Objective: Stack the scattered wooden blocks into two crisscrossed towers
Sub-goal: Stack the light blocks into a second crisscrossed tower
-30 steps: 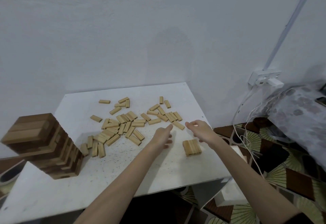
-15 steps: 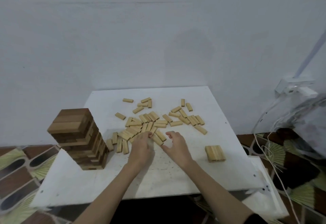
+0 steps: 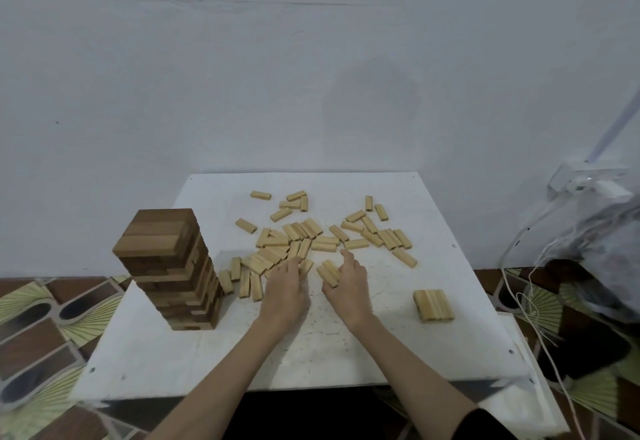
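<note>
At the near edge of the loose blocks (image 3: 322, 239) both my hands have moved in from the first layer (image 3: 433, 305) — left hand (image 3: 285, 287) touching some, right hand (image 3: 348, 284) curled round two — so I'm fetching layer two.

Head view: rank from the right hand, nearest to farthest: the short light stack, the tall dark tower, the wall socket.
From the right hand:
1. Short light stack, on the table just to the hand's right, near the front edge.
2. Tall dark tower, on the table's left side, beyond the left hand.
3. Wall socket, off the table, on the wall at far right.
</note>
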